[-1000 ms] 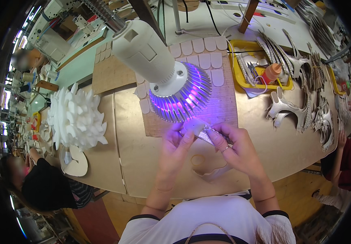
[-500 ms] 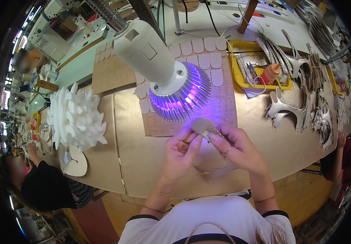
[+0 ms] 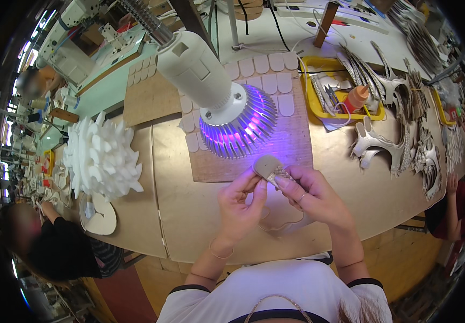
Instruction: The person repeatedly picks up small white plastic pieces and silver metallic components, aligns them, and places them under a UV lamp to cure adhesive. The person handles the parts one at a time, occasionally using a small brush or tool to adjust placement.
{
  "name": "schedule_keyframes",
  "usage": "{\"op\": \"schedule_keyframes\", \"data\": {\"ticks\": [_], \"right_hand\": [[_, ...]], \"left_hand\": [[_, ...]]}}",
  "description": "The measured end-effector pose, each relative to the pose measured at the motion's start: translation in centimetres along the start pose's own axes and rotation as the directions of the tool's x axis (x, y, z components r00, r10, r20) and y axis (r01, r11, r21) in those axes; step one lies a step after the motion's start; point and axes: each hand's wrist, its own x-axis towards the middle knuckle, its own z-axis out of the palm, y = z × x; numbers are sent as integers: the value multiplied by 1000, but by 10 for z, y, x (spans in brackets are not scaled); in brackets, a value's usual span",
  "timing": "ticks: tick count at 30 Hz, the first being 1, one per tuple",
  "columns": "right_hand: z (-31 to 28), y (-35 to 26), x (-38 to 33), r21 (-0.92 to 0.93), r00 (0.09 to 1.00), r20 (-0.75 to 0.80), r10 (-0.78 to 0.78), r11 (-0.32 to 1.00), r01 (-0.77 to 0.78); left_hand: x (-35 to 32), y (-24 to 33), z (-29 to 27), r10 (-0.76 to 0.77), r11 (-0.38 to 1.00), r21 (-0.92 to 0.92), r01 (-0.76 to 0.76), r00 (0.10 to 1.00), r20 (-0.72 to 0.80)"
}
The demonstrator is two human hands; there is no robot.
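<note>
A small rounded beige leather-like piece (image 3: 267,165) with a braided strap end (image 3: 282,173) is held between my two hands, just in front of the lit lamp. My left hand (image 3: 241,202) pinches its left edge between thumb and fingers. On the other side, my right hand (image 3: 317,197) is closed on the strap end, thumb on top; its fingertips are partly hidden. A thin strap loop (image 3: 285,228) hangs or lies below the hands; where it joins is hidden.
A white lamp (image 3: 238,126) glows purple over a cardboard sheet (image 3: 216,171) bearing rounded pale pieces. At right are a yellow tray (image 3: 318,112) with an orange-capped bottle (image 3: 357,99) and bundled braided straps (image 3: 380,142). White foam-like pieces (image 3: 103,159) are piled left. Other people sit at both sides.
My left fingers shift slightly around the piece's edge, while the piece stays almost in place. At the left, the other person's head and arm have moved a little.
</note>
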Motion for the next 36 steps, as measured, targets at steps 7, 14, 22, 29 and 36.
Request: {"op": "schedule_keyframes", "data": {"ticks": [7, 14, 22, 29, 36], "right_hand": [[3, -8, -9, -471, 982, -110, -155, 878, 86], [12, -15, -17, -640, 952, -131, -276, 757, 131], [18, -18, -20, -677, 945, -137, -298, 724, 130], [20, -15, -16, -565, 943, -144, -299, 807, 170], [18, -10, -12, -490, 974, -93, -208, 861, 137]], "left_hand": [[11, 6, -3, 487, 691, 555, -464, 865, 117], [11, 16, -11, 481, 603, 601, -525, 840, 251], [10, 23, -26, 163, 894, 370, -251, 953, 254], [5, 7, -25, -102, 931, -322, 172, 969, 225], [11, 7, -8, -49, 914, -396, 90, 993, 112]]}}
